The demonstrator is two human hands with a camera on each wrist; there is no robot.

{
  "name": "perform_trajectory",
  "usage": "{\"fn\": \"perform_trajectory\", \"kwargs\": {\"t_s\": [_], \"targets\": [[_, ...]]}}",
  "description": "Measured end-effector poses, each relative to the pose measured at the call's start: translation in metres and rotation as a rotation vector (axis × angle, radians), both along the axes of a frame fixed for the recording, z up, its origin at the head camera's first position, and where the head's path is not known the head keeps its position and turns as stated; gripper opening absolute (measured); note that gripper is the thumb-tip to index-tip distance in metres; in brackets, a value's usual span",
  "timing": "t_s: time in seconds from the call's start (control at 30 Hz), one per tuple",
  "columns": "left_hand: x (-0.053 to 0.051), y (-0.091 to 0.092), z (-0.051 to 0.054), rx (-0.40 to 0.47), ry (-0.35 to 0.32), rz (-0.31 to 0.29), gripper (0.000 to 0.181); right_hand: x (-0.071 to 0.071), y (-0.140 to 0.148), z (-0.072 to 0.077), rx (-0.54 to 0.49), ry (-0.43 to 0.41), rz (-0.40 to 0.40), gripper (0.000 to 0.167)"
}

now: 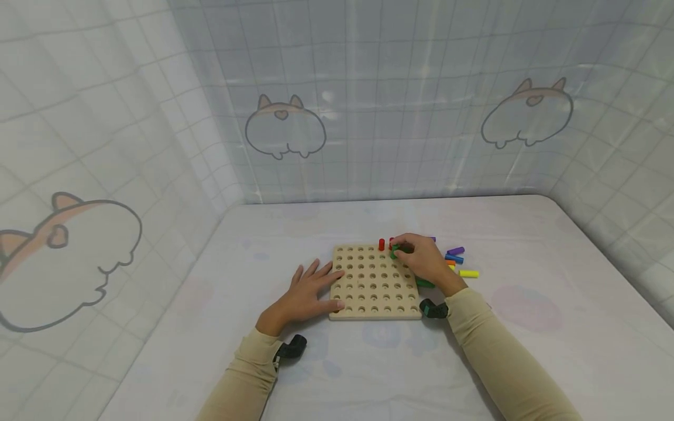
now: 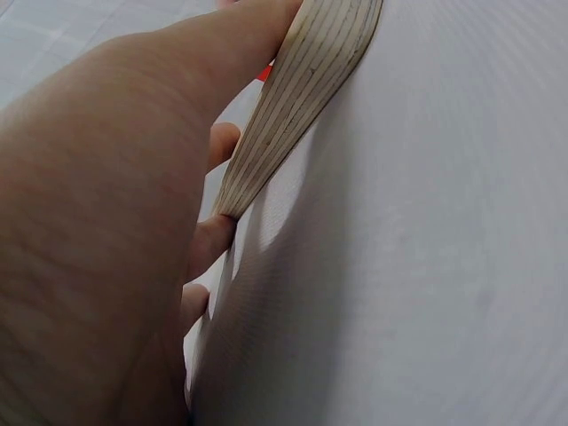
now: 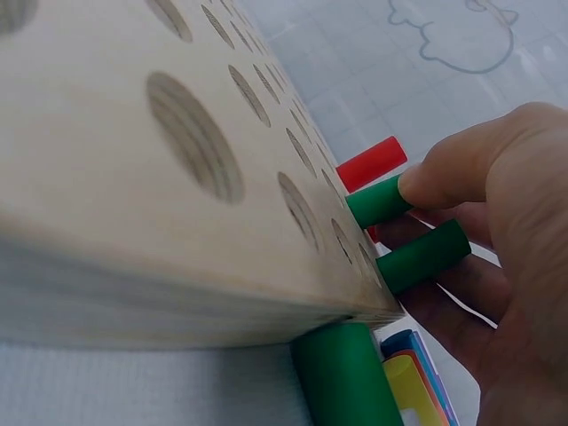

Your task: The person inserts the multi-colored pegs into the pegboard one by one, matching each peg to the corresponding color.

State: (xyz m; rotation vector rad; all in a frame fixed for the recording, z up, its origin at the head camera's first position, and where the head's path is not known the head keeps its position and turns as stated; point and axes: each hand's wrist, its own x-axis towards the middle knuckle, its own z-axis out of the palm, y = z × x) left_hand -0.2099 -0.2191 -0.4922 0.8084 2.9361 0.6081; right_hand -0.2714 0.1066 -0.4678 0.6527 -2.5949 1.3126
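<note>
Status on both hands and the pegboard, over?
Left hand on the pegboard, left side. Right hand pinching green peg near its far right corner. Second green peg stands close beside that hand.

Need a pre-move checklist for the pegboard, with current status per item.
1. Board flat on the table: ok.
2. Left hand on the board: ok, thumb and a finger overlap its left edge.
3. Right hand has its grip on the pinched green peg: ok, thumb against it.
4. Pinched green peg fully seated in its hole: cannot tell.
5. Neighbouring green peg standing in the board: ok.
6. Loose pegs spaced away from the board: not ok, a loose green peg lies right at its right edge.
</note>
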Motion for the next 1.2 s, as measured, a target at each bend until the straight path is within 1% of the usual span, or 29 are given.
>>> {"fn": "perform_trajectory", "kwargs": {"t_s": [0.2,0.3,0.43,0.63,0.77,0.97,1.07,1.2], "targets": [[0.000,0.001,0.000,0.009,-0.003,-0.001,0.081,0.001,0.002,0.002,-0.005,-0.008,-0.005,0.020],[0.001,0.002,0.001,0.005,-0.014,-0.001,0.082,0.001,0.005,0.003,-0.029,-0.043,-0.011,0.019],[0.002,0.004,0.004,0.017,-0.026,-0.005,0.082,0.002,0.012,0.009,-0.100,-0.091,-0.025,0.018],[0.001,0.005,0.007,0.015,-0.012,-0.005,0.080,0.001,0.028,0.015,-0.152,-0.112,-0.048,0.021],[-0.001,0.005,0.007,-0.001,-0.012,-0.001,0.081,0.004,0.038,0.015,-0.155,-0.131,-0.044,0.024],[-0.002,0.005,0.007,0.000,-0.022,-0.001,0.082,0.012,0.050,0.016,-0.102,-0.146,-0.051,0.029],[-0.002,0.005,0.007,0.002,-0.025,0.005,0.082,0.015,0.055,0.015,-0.106,-0.148,-0.036,0.031],[-0.002,0.005,0.005,0.006,-0.029,0.011,0.082,0.020,0.061,0.013,-0.093,-0.151,-0.027,0.030]]}}
